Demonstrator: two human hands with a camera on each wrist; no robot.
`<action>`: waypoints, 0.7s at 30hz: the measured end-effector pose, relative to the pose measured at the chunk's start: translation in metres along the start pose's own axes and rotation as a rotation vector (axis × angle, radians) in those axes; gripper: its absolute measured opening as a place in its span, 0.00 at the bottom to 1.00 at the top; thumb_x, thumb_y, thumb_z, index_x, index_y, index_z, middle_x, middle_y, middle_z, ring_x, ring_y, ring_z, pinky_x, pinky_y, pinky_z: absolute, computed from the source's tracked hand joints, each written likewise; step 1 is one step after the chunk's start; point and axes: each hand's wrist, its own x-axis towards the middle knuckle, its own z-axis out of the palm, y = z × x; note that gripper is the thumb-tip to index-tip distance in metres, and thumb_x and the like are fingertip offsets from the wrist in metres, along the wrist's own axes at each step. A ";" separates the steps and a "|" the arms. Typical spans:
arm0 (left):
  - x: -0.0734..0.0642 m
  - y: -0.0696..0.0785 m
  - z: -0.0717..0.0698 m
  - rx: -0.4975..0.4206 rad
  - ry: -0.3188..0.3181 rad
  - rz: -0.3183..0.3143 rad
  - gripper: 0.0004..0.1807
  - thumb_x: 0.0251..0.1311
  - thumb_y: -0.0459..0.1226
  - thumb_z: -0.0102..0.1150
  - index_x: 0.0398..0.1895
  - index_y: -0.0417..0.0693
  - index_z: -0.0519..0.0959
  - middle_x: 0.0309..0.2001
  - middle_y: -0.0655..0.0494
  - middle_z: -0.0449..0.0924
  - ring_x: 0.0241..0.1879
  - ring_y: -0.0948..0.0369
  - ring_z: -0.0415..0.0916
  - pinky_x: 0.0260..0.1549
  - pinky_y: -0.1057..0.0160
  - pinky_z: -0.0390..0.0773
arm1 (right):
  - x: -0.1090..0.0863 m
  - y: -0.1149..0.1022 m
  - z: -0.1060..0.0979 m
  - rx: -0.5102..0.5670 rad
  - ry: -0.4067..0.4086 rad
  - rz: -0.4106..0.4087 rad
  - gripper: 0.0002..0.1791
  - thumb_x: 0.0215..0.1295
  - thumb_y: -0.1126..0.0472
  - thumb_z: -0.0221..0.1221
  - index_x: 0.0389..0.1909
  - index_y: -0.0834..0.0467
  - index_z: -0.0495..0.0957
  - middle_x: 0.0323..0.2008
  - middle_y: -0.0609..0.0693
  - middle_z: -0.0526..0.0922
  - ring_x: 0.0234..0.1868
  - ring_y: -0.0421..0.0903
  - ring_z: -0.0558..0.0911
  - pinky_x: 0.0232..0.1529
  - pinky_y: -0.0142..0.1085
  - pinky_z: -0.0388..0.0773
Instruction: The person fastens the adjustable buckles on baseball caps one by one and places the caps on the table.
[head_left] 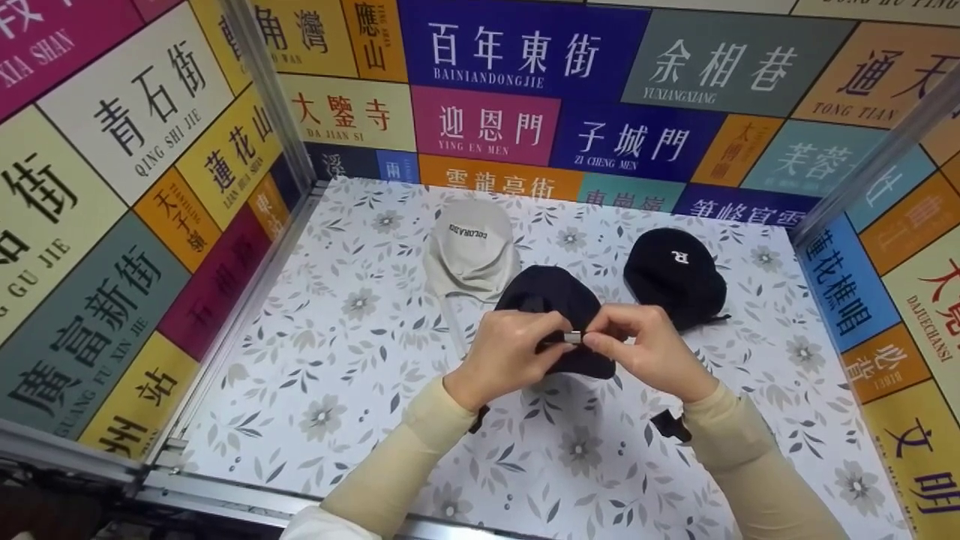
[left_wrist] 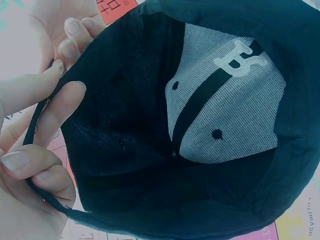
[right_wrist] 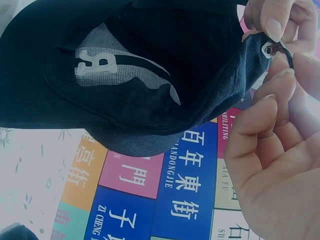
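Both hands are raised a little over the white table with grey flower pattern [head_left: 315, 390], and between them they hold a dark navy fabric baseball cap [head_left: 551, 300]. The left hand [head_left: 506, 352] has its fingers curled and pinches the thin dark strap at the back edge of the cap. The right hand [head_left: 649, 349] is also curled, and its fingertips pinch the same strap from the other side, just at a small silver metal buckle [head_left: 572, 337] which sits between the two hands. The fingertips of both hands are almost touching there.

In the left wrist view the cap [left_wrist: 200, 130] shows its inside, with a white mesh backing [left_wrist: 225, 105] behind the embroidered letter at the front, and the fingers [left_wrist: 60, 107] are closed on the strap. In the right wrist view the buckle [right_wrist: 270, 49] is held between thumb and fingers of the right hand.

Beyond the left hand, a beige fabric cap with dark lettering [head_left: 472, 251] lies on the table. Beyond the right hand lies a black fabric cap with a white letter R [head_left: 675, 277]. Both are apart from the hands
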 end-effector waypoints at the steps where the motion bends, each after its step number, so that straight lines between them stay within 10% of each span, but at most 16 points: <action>1: 0.000 0.000 0.000 0.000 0.000 -0.001 0.09 0.57 0.43 0.71 0.35 0.53 0.81 0.27 0.68 0.82 0.22 0.65 0.77 0.24 0.66 0.76 | 0.000 0.000 0.000 -0.003 0.000 0.002 0.08 0.61 0.73 0.66 0.28 0.58 0.82 0.25 0.50 0.80 0.23 0.46 0.77 0.25 0.34 0.74; 21: -0.001 0.001 0.000 -0.012 -0.008 -0.016 0.08 0.58 0.42 0.71 0.36 0.52 0.81 0.26 0.66 0.82 0.23 0.66 0.77 0.24 0.66 0.75 | -0.001 0.001 0.002 -0.003 0.009 0.015 0.06 0.62 0.73 0.65 0.33 0.59 0.84 0.28 0.51 0.82 0.24 0.47 0.78 0.25 0.34 0.75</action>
